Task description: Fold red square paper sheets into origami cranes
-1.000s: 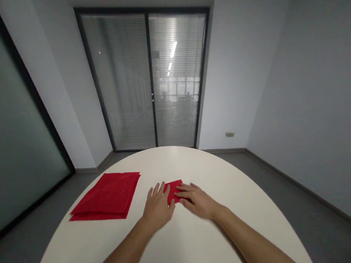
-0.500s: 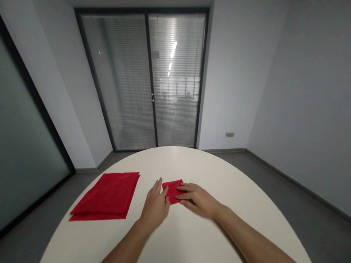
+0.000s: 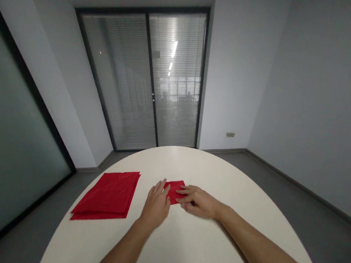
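1. Head view, the thing handled: a small folded red sheet (image 3: pixel 174 186) is seen lying flat on the white round tabletop (image 3: pixel 185 245), a little past its middle and straight ahead of the person.
2. Head view, left hand: the left hand (image 3: pixel 156 206) is laid palm down on the tabletop just left of the sheet. Its fingers (image 3: pixel 161 186) are stretched out and held close together, with the tips touching the sheet's left edge. Nothing is gripped; the hand is flat and released.
3. Head view, right hand: the right hand (image 3: pixel 198 201) is set on the sheet's near right part. Its fingers (image 3: pixel 182 191) are slightly bent and pointed leftward across the red surface, so that the near right corner is covered. The sheet is pressed down rather than pinched or lifted.
4. Head view, relation: the sheet is found between the two hands, its far edge left uncovered beyond the fingertips.
5. Head view, surroundings: a stack of larger red sheets (image 3: pixel 107 195) is lying on the tabletop well to the left, apart from both hands. A glass door with blinds (image 3: pixel 151 80) is seen beyond the tabletop.
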